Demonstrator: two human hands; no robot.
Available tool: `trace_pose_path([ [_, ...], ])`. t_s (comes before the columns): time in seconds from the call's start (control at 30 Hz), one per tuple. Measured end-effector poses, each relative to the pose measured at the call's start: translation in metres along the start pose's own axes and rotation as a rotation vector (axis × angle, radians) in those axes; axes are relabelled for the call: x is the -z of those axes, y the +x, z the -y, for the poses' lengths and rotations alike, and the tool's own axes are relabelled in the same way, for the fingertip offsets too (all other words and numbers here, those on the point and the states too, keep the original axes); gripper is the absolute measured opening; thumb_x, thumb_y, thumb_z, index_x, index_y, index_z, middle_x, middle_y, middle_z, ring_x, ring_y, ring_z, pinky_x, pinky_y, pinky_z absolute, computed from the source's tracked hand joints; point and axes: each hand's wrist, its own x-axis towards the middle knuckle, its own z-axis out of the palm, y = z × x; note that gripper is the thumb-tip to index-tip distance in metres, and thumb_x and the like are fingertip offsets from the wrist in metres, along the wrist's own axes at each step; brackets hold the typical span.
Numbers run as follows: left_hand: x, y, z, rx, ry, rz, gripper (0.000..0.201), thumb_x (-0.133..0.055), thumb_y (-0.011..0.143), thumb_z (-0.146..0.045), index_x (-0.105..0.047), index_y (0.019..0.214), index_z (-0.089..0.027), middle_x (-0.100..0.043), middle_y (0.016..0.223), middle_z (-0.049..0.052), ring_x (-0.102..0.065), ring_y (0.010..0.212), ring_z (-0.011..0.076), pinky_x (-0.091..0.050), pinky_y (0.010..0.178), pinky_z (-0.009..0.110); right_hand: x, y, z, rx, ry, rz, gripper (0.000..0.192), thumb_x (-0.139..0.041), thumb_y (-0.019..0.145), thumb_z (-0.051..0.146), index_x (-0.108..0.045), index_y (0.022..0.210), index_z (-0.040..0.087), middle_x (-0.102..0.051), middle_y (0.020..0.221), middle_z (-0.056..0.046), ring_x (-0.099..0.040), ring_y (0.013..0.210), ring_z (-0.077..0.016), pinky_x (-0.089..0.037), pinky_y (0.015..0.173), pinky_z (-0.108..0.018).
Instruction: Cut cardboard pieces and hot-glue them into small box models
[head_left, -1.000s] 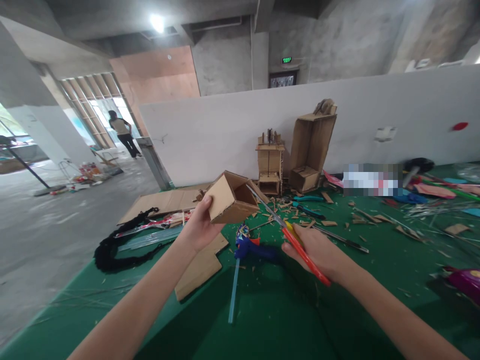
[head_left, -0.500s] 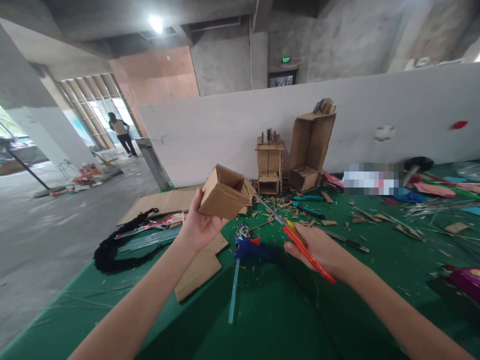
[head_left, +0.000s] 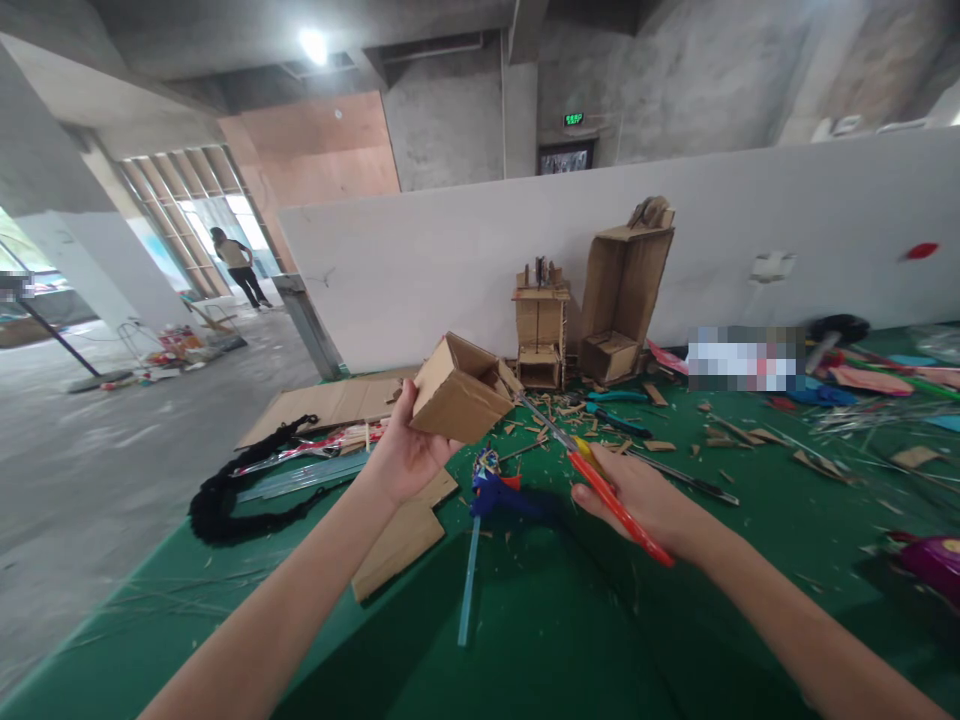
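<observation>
So the left hand [head_left: 405, 455] has its grip clamped on a small open cardboard box [head_left: 459, 390], held up off the desk [head_left: 570, 640] just left of the middle of the frame, open side tilted up and to the right. The right hand [head_left: 637, 500] has its grip wrapped around the orange handles of a pair of scissors [head_left: 592, 475], with the blades pointing up-left so the tip sits right at the box's right edge (can't tell if the blades are actually biting into the cardboard or just touching it, too small to see). Going by how things look, the box is already folded and holding its shape, so my guess is this is trimming work on an edge or flap, somewhere mid-way rather than near the end. Plenty of cardboard scraps [head_left: 570, 415] are scattered on the green surface behind the scissors. Below the box lies a flat cardboard offcut [head_left: 397, 540], and a blue glue gun [head_left: 502, 495] with a glue stick lies between the 2 hands, untouched. At the back, against the white partition, stand 2 finished-looking cardboard builds: a small shelf tower [head_left: 540, 330] and a taller leaning box [head_left: 626, 300]. A person [head_left: 238, 265] stands far off in the upper left.
</observation>
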Motion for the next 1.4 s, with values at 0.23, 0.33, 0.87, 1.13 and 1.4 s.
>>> trace_pose_path([
  [0.23,-0.004,-0.003,0.004,-0.005,0.063,0.038,0.047,-0.045,0.087,-0.051,-0.053,0.120,-0.019,-0.068,0.106,0.007,-0.061,0.105,0.0210,-0.050,0.088,0.033,-0.002,0.000,-0.001,-0.001,0.022,-0.025,0.034,-0.036,0.086,0.055,-0.043,0.084,0.022,-0.059,0.080,-0.007,-0.055,0.070,-0.0211,-0.043,0.066,-0.035],
  [0.33,-0.006,-0.005,0.007,0.030,0.070,0.007,0.049,-0.046,0.086,-0.052,-0.053,0.119,-0.017,-0.067,0.109,0.009,-0.060,0.107,0.0222,-0.049,0.090,0.035,-0.001,0.000,-0.001,0.012,0.001,-0.030,0.034,-0.036,0.086,0.056,-0.042,0.083,0.022,-0.058,0.079,-0.006,-0.056,0.070,-0.0216,-0.042,0.066,-0.035],
  [0.87,-0.001,-0.007,0.016,0.150,0.009,0.070,0.042,-0.043,0.088,-0.046,-0.048,0.123,-0.022,-0.069,0.103,0.006,-0.063,0.100,0.0224,-0.047,0.093,0.041,0.005,0.004,0.000,-0.063,-0.133,-0.101,0.031,-0.048,0.083,0.051,-0.041,0.071,0.023,-0.058,0.068,-0.003,-0.055,0.059,-0.0189,-0.034,0.054,-0.028],
  [1.13,-0.004,-0.009,0.018,0.158,-0.015,0.105,0.046,-0.041,0.089,-0.045,-0.043,0.128,-0.021,-0.068,0.104,0.007,-0.063,0.102,0.0234,-0.045,0.094,0.044,0.002,0.006,-0.009,-0.041,-0.183,-0.089,0.031,-0.044,0.085,0.051,-0.043,0.071,0.023,-0.058,0.067,-0.004,-0.055,0.060,-0.0202,-0.034,0.055,-0.029],
  [1.4,-0.001,-0.008,0.020,0.241,-0.048,0.123,0.045,-0.043,0.088,-0.045,-0.047,0.123,-0.017,-0.067,0.109,0.010,-0.061,0.104,0.0251,-0.045,0.093,0.043,0.005,-0.001,-0.004,0.008,-0.182,-0.083,0.026,-0.042,0.086,0.046,-0.042,0.076,0.023,-0.059,0.080,-0.007,-0.056,0.073,-0.0229,-0.039,0.063,-0.032],
])
